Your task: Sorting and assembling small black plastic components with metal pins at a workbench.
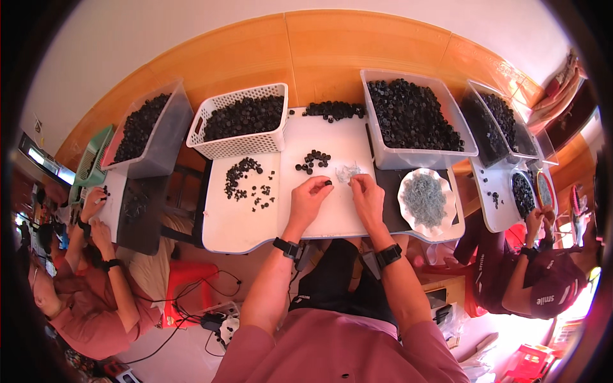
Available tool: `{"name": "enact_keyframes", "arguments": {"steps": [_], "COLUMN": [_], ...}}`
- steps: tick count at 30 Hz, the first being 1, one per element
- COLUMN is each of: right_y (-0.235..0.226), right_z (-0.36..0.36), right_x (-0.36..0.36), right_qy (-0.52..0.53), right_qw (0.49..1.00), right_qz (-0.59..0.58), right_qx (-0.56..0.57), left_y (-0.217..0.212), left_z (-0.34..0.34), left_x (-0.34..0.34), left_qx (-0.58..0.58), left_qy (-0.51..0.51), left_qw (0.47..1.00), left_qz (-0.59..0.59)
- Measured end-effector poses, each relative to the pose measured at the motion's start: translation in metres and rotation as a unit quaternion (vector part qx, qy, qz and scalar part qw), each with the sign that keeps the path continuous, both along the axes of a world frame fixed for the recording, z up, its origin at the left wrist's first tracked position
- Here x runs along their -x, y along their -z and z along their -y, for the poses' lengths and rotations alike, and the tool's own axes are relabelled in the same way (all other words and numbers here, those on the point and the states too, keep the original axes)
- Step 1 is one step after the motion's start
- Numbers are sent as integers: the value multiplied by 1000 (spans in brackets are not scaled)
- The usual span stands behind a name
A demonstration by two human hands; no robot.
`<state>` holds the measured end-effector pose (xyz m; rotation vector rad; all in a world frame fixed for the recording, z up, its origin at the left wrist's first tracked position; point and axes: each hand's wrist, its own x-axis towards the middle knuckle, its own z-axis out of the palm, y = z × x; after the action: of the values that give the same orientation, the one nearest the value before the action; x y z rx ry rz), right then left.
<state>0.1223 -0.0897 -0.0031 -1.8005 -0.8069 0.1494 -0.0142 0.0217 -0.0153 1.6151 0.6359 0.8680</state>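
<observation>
Lying on the white table (pixel 332 217), small black pieces (pixel 232 186) are sitting left of the left hand (pixel 309 199), which is pinching a black part (pixel 329 182) between its fingertips, while the right hand (pixel 368 199) is curling beside thin pale pieces (pixel 345 173), whether gripping any I cannot tell.

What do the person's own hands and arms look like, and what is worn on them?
The left hand and right hand wear no gloves. A chunky black strap circles each wrist, and the short sleeves are plain dusky pink.

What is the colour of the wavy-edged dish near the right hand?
White: the dish shows best in the head view.
</observation>
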Motion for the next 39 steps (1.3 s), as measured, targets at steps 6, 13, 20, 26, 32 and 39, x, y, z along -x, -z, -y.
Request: {"name": "enact_keyframes", "arguments": {"steps": [6,13,20,26,32,39], "right_y": [2,-1,9,3,2,-2], "right_z": [5,2,10,5,6,3], "right_x": [7,5,-4,5,-4,-1], "right_qy": [5,2,30,-7,13,-7], "right_qw": [1000,996,997,999,999,1000], "right_qz": [-3,68,34,31,33,19], "right_qx": [-16,-64,-63,-35,-33,-21], "left_y": [19,-29,-113,-142,-128,-31], "left_z": [-1,-17,-45,-160,-134,-74], "left_x": [4,-4,-25,8,4,24], "left_qx": [31,0,-112,-294,-238,-239], "left_qy": [-11,20,-21,-147,-50,-47], "left_qw": [999,998,991,940,954,940], "left_qz": [7,-63,-64,-94,-174,-238]}}
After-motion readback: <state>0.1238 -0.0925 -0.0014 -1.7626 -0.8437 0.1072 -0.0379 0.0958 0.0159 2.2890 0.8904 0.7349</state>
